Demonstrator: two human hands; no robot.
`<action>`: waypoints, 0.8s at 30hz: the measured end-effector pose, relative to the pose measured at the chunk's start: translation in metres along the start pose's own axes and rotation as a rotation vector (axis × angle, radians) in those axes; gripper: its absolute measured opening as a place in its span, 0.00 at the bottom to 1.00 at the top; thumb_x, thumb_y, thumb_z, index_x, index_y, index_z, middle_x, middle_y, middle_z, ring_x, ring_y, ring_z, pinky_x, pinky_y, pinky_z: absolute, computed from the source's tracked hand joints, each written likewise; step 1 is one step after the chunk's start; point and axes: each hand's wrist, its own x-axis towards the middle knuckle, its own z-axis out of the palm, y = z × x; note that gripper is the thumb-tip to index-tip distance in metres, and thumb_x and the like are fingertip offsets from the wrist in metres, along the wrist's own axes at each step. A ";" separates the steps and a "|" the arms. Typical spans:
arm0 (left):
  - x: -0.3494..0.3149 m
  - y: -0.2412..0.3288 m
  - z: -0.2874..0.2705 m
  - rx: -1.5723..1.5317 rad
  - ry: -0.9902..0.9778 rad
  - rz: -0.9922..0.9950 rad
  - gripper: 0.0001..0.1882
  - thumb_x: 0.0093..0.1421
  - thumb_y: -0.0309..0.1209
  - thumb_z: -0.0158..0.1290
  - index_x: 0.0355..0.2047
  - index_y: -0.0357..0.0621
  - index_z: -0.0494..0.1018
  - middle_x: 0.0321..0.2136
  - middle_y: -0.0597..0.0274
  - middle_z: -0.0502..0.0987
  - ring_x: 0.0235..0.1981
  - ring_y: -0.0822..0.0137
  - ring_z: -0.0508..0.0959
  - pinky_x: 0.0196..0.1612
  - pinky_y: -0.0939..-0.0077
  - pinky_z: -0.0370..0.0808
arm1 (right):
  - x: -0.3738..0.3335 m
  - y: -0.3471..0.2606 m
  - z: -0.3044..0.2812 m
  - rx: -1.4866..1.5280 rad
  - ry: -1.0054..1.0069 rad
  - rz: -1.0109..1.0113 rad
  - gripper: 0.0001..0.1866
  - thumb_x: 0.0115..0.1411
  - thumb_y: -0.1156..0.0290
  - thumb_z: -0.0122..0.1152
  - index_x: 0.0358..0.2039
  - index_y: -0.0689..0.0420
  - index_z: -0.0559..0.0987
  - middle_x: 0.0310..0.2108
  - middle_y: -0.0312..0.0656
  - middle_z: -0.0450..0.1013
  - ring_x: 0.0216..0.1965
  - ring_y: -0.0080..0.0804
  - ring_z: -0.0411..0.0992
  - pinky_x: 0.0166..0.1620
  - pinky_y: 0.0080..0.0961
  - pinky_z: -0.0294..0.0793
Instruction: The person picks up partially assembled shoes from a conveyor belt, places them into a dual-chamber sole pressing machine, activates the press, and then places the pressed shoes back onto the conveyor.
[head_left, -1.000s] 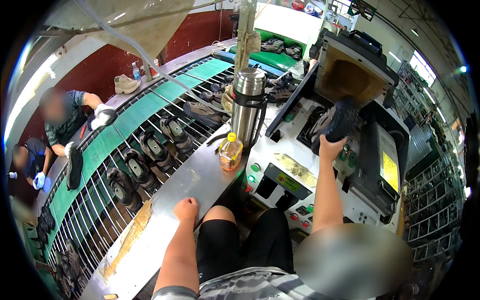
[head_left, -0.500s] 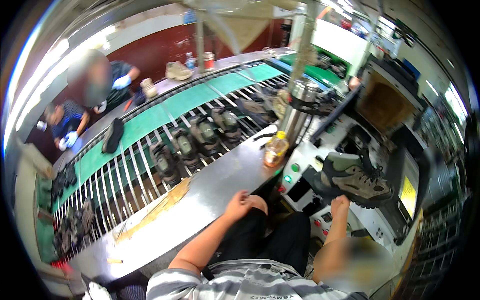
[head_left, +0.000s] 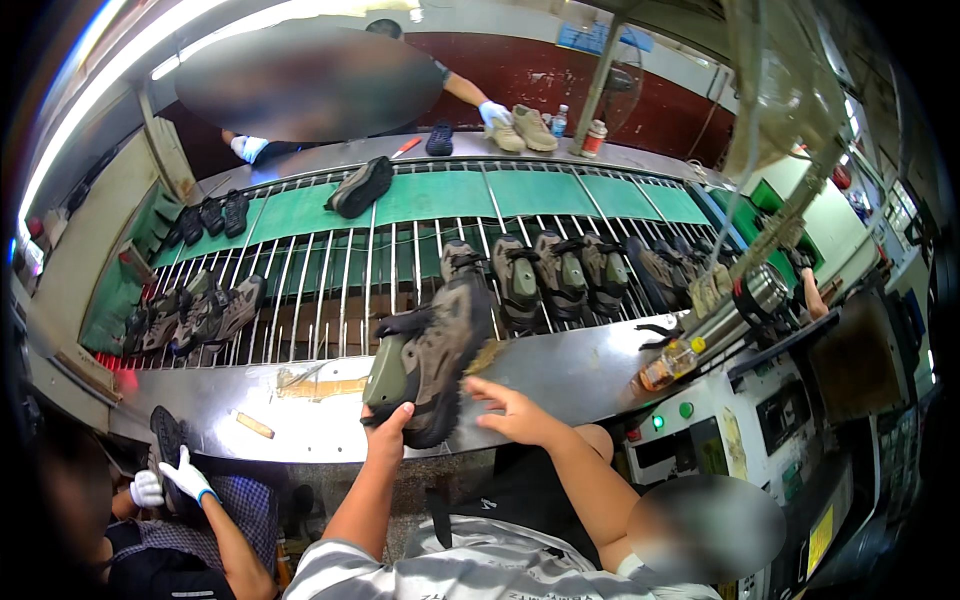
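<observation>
A brown and black shoe with a green last in it is held up, tilted, above the near metal edge. My left hand grips it at the heel end, with the fingers partly hidden behind it. Beside the shoe's sole my right hand is open, its fingers apart and pointing at the shoe. It holds nothing; whether a fingertip touches the sole I cannot tell. Beyond the held shoe, several similar shoes with green lasts stand in a row on the metal bars.
A steel ledge runs before the barred conveyor and its green belt. Right stand a machine panel, yellow-capped bottle and steel flask. A gloved co-worker's hand holds a shoe at left; another gloved hand reaches shoes across.
The view has swung left. The shoe went from my right hand at the machine to my left hand over the ledge. My right hand has let go and opened.
</observation>
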 end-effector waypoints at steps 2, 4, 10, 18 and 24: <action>0.007 -0.013 -0.032 0.342 0.137 0.126 0.30 0.49 0.28 0.64 0.53 0.37 0.66 0.45 0.55 0.75 0.45 0.60 0.77 0.51 0.64 0.73 | 0.027 0.015 0.013 -0.034 -0.121 0.099 0.31 0.57 0.74 0.58 0.63 0.58 0.65 0.58 0.45 0.68 0.57 0.33 0.67 0.57 0.28 0.66; 0.020 -0.029 -0.045 1.044 0.163 0.518 0.32 0.44 0.29 0.65 0.50 0.36 0.68 0.49 0.46 0.72 0.49 0.49 0.74 0.55 0.59 0.69 | 0.041 0.070 0.021 0.064 -0.083 0.169 0.27 0.56 0.73 0.58 0.58 0.56 0.71 0.50 0.43 0.73 0.51 0.31 0.71 0.53 0.27 0.70; 0.089 -0.067 -0.033 0.904 0.263 0.582 0.34 0.41 0.29 0.65 0.51 0.38 0.69 0.51 0.43 0.70 0.52 0.44 0.71 0.56 0.59 0.67 | 0.051 0.168 0.011 -0.383 0.513 0.402 0.13 0.53 0.71 0.59 0.40 0.57 0.81 0.29 0.39 0.78 0.30 0.30 0.76 0.38 0.28 0.75; 0.218 -0.108 -0.003 0.918 0.284 0.515 0.35 0.44 0.35 0.66 0.53 0.42 0.68 0.55 0.48 0.65 0.56 0.45 0.67 0.57 0.57 0.66 | 0.125 0.166 -0.001 -0.699 0.526 0.332 0.07 0.51 0.65 0.59 0.29 0.51 0.79 0.25 0.39 0.76 0.28 0.40 0.76 0.32 0.36 0.73; 0.250 -0.121 -0.006 0.965 0.188 0.557 0.36 0.42 0.36 0.68 0.52 0.43 0.67 0.53 0.45 0.64 0.55 0.43 0.67 0.55 0.54 0.67 | 0.172 0.166 0.004 -0.775 0.544 0.099 0.05 0.49 0.66 0.59 0.24 0.52 0.75 0.21 0.39 0.74 0.27 0.43 0.74 0.30 0.38 0.72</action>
